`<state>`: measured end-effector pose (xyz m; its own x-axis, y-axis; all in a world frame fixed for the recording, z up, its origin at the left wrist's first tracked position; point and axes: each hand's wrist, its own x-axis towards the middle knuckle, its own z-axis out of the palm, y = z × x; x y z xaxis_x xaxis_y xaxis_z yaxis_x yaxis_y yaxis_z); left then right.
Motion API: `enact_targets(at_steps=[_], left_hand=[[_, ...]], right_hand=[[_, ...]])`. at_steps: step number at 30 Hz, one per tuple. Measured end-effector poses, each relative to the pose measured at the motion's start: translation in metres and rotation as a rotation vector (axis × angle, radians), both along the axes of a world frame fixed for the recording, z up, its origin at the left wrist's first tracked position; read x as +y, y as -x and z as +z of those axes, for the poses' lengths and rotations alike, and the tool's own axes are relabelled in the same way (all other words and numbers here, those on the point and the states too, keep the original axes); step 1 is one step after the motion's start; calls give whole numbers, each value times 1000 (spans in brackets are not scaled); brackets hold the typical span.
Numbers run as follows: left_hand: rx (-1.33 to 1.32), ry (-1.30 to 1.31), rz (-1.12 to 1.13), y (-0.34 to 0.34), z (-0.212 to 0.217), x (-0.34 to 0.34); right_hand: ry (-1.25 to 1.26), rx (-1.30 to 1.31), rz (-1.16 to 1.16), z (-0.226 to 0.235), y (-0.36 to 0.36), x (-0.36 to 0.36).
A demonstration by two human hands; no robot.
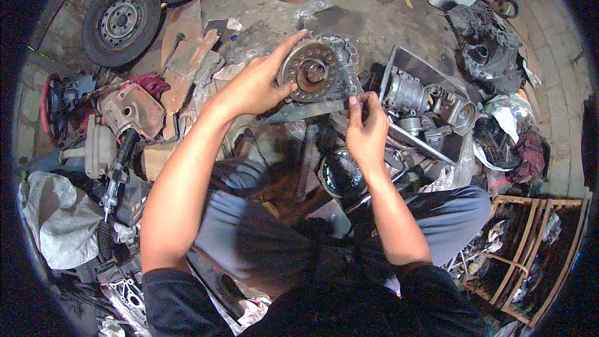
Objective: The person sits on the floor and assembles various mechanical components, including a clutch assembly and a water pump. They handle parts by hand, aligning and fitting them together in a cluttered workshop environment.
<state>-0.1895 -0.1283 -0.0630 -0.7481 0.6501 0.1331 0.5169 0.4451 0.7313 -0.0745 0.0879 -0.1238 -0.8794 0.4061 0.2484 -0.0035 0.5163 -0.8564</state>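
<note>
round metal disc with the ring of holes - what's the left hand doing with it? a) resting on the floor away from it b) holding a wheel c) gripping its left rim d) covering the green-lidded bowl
c: the left hand is spread on the left rim of the round metal disc, fingers over its top edge, while the right hand pinches something small just below and right of it.

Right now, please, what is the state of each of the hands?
Left hand: open, fingers spread, gripping the round metal disc part.
Right hand: closed, pinching at the part's lower edge; what it pinches cannot be told.
</note>
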Motion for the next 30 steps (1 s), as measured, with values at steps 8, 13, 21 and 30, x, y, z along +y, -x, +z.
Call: enact_targets(at_steps=[8, 13, 21, 30], left_hand=[[39, -6, 74, -12, -4, 13], [-5, 0, -11, -5, -2, 0], [75, -56, 36, -8, -6, 7], [124, -66, 89, -10, -3, 14]], right_hand=[[-154, 85, 43, -7, -7, -3], [-217, 100, 48, -3, 3, -8], [-472, 162, 133, -8, 2, -54], [-566, 91, 10, -11, 15, -36]])
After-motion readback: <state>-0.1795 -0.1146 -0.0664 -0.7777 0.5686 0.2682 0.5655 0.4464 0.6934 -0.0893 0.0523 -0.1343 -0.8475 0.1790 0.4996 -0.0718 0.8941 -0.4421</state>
